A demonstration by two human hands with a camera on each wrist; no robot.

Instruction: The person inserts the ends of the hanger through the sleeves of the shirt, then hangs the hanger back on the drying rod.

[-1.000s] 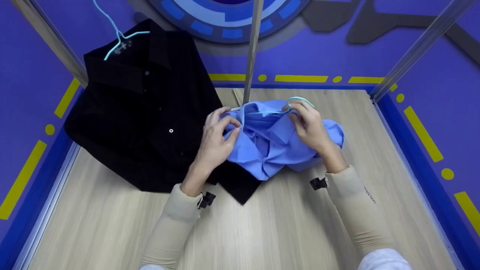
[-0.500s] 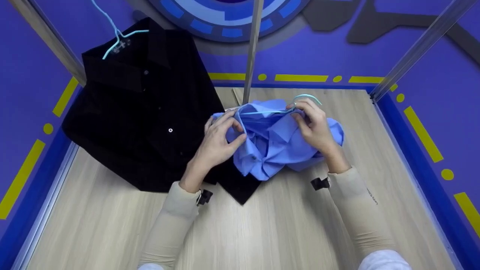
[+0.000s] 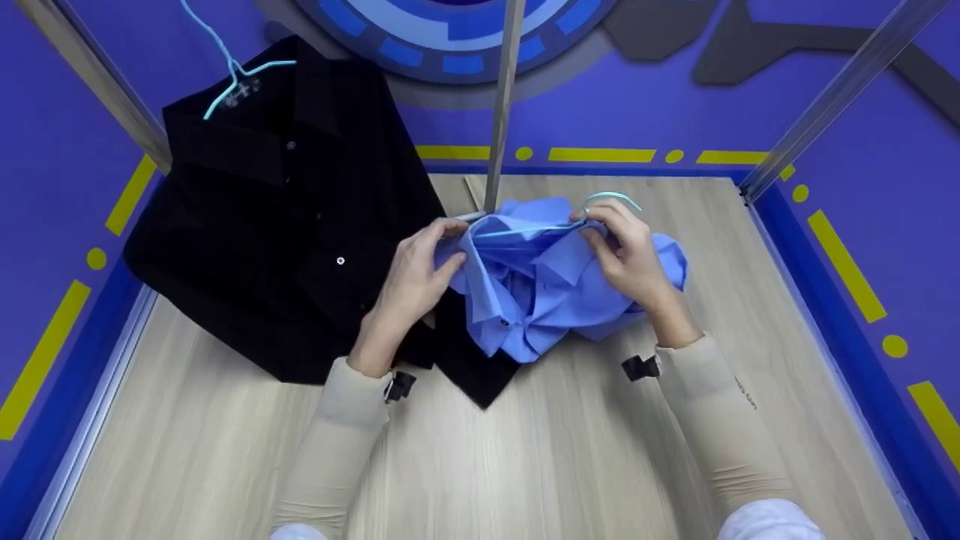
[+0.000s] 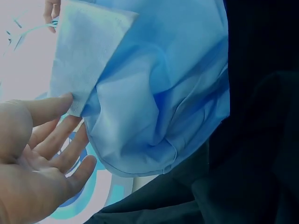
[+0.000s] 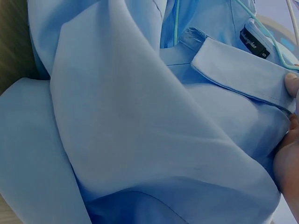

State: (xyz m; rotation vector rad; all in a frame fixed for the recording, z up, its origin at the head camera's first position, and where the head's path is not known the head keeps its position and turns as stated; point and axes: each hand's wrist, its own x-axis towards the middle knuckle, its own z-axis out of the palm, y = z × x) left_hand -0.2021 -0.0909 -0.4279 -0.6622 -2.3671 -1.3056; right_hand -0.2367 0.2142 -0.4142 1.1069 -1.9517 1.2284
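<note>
A light blue collared shirt [image 3: 600, 300] lies bunched over the table, with a pale turquoise hanger [image 3: 517, 230] running inside its neck opening. My left hand [image 3: 412, 270] pinches the left collar edge between thumb and fingers; in the left wrist view the collar tip [image 4: 93, 51] rises above that hand [image 4: 37, 158]. At the neck's right side, my right hand [image 3: 630, 255] grips the hanger just below its hook, together with the collar. A dark label [image 5: 254, 42] shows inside the collar in the right wrist view, where only part of the right hand [image 5: 287, 158] appears.
A black shirt [image 3: 247, 247] on another turquoise hanger [image 3: 225, 56] hangs at the left, its lower part reaching under the blue shirt. A metal post [image 3: 502, 105] stands behind. Blue walls [image 3: 637, 112] with yellow marks enclose the wooden table [image 3: 480, 465].
My left hand first slid right along the collar edge, then drew back left, pulling the neck opening wider. My right hand shifted slightly right with the hanger hook, then stayed nearly still.
</note>
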